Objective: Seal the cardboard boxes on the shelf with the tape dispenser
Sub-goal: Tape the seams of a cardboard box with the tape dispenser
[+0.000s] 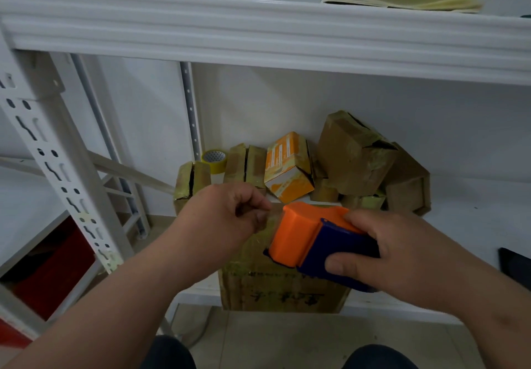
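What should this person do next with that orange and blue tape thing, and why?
Probably press the pulled tape end onto the near cardboard box. The left hand pinches the clear tape end drawn from the tape dispenser, which the right hand grips just above that box, so sticking the end down comes first.

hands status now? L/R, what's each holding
Left hand: fingers pinch the clear tape end pulled from the dispenser.
Right hand: fingers curled round the orange and blue tape dispenser.
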`<state>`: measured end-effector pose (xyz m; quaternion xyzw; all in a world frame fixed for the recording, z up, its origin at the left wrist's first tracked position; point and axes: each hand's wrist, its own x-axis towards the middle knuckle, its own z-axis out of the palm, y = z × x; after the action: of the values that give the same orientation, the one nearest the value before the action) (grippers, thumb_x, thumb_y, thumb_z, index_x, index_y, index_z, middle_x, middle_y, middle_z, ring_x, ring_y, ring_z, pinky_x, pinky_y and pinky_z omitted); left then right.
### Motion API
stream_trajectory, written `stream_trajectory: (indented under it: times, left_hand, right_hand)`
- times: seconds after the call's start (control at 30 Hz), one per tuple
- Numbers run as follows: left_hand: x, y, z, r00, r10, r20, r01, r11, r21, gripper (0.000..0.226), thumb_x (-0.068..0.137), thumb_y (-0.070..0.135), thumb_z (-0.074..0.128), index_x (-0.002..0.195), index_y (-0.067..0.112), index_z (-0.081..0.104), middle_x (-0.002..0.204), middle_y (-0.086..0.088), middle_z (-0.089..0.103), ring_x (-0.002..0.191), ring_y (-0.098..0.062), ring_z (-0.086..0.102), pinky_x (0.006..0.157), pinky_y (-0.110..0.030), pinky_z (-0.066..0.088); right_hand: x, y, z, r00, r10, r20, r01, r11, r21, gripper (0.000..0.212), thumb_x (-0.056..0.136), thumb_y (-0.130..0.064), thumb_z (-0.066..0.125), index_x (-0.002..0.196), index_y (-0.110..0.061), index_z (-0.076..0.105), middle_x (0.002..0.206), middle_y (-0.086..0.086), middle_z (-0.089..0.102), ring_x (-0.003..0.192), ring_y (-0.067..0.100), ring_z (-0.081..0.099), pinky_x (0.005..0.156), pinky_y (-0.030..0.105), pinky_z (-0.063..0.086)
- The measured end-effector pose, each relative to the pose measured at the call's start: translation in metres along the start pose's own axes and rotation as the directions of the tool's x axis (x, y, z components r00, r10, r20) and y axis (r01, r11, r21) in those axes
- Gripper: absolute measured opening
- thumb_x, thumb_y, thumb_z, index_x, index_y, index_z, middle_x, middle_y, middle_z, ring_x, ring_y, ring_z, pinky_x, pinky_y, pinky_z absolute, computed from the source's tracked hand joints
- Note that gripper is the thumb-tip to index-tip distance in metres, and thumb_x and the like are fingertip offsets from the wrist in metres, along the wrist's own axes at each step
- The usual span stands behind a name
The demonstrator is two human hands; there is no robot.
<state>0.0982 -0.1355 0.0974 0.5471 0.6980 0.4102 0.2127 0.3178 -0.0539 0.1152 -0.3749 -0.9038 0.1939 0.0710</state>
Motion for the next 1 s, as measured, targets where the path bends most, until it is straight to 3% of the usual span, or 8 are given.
stream_trajectory:
  times: [0.13, 0.23, 0.37, 0.5, 0.67, 0.83, 0.9, 1.0]
  left_hand:
    - [0.001, -0.01, -0.019, 0.994, -0.096, -0.051, 0.087, 0.985, -0.15, 0.019, 0.089, 0.012, 0.065, 0.078, 0.025, 0.073, 0.071, 0.004, 0.071, 0.065, -0.011, 0.064, 0.066, -0.027, 0.052]
    - [0.002, -0.011, -0.031, 0.987, -0.135, -0.084, 0.109, 0.96, -0.257, 0.017, 0.09, 0.003, 0.062, 0.084, 0.014, 0.073, 0.071, -0.005, 0.07, 0.06, -0.009, 0.063, 0.049, -0.014, 0.045]
    - [0.003, -0.013, -0.035, 0.985, -0.162, -0.06, 0.135, 0.939, -0.316, 0.013, 0.091, -0.001, 0.059, 0.088, 0.005, 0.07, 0.07, -0.012, 0.065, 0.049, -0.006, 0.057, 0.041, -0.011, 0.042]
    - [0.008, -0.03, -0.045, 0.971, -0.237, -0.041, 0.206, 0.907, -0.367, 0.013, 0.091, 0.0, 0.059, 0.087, 0.006, 0.069, 0.064, -0.004, 0.066, 0.052, -0.007, 0.059, 0.046, -0.022, 0.048]
    - [0.019, -0.048, -0.035, 0.93, -0.366, 0.025, 0.342, 0.841, -0.419, 0.013, 0.092, 0.005, 0.059, 0.084, 0.01, 0.068, 0.061, -0.002, 0.065, 0.05, -0.004, 0.059, 0.048, -0.021, 0.046]
    - [0.034, -0.069, -0.025, 0.887, -0.461, 0.01, 0.419, 0.796, -0.437, 0.008, 0.09, 0.013, 0.066, 0.084, 0.007, 0.068, 0.059, -0.003, 0.063, 0.053, -0.008, 0.055, 0.048, -0.02, 0.043]
    - [0.038, -0.077, -0.021, 0.876, -0.482, -0.011, 0.431, 0.793, -0.431, 0.008, 0.089, 0.012, 0.066, 0.083, 0.007, 0.068, 0.062, -0.006, 0.061, 0.056, -0.013, 0.053, 0.051, -0.023, 0.04]
    - [0.045, -0.087, -0.014, 0.862, -0.506, -0.031, 0.444, 0.783, -0.436, 0.007, 0.089, 0.009, 0.063, 0.082, 0.009, 0.065, 0.065, -0.009, 0.058, 0.057, -0.015, 0.05, 0.053, -0.025, 0.039]
  right_hand:
    - [-0.002, 0.015, -0.012, 0.998, 0.05, 0.025, -0.048, 0.997, -0.067, 0.031, 0.073, -0.068, 0.058, 0.087, -0.04, 0.056, 0.075, -0.019, 0.065, 0.07, -0.006, 0.062, 0.056, 0.018, 0.046]
    - [-0.004, 0.021, -0.021, 0.995, 0.076, 0.07, -0.076, 0.997, 0.003, 0.037, 0.067, -0.07, 0.056, 0.086, -0.04, 0.059, 0.079, -0.033, 0.063, 0.069, -0.006, 0.064, 0.055, 0.018, 0.046]
    - [-0.003, 0.035, -0.035, 0.992, 0.099, 0.073, -0.103, 0.993, 0.051, 0.054, 0.06, -0.084, 0.049, 0.08, -0.037, 0.065, 0.076, -0.024, 0.068, 0.063, 0.0, 0.065, 0.054, 0.019, 0.048]
    - [-0.001, 0.05, -0.046, 0.989, 0.137, 0.059, -0.135, 0.99, -0.038, 0.09, 0.03, -0.104, 0.036, 0.069, -0.028, 0.063, 0.066, -0.016, 0.067, 0.051, 0.004, 0.061, 0.048, 0.019, 0.043]
    - [0.017, 0.052, -0.048, 0.983, 0.145, 0.114, -0.138, 0.988, -0.062, 0.087, 0.027, -0.103, 0.04, 0.061, -0.025, 0.059, 0.06, -0.012, 0.065, 0.048, 0.004, 0.059, 0.049, 0.018, 0.04]
    - [0.04, 0.044, -0.047, 0.965, 0.218, 0.146, -0.223, 0.975, 0.022, 0.057, 0.056, -0.069, 0.076, 0.059, -0.014, 0.064, 0.059, 0.004, 0.063, 0.054, 0.019, 0.058, 0.058, 0.029, 0.035]
    - [0.05, 0.04, -0.045, 0.954, 0.247, 0.168, -0.251, 0.968, 0.002, 0.048, 0.071, -0.056, 0.071, 0.064, -0.009, 0.063, 0.063, 0.007, 0.06, 0.056, 0.019, 0.055, 0.06, 0.03, 0.033]
    - [0.064, 0.036, -0.041, 0.942, 0.286, 0.174, -0.277, 0.958, -0.073, 0.052, 0.079, -0.059, 0.061, 0.066, -0.008, 0.061, 0.064, 0.007, 0.059, 0.055, 0.016, 0.053, 0.059, 0.03, 0.035]
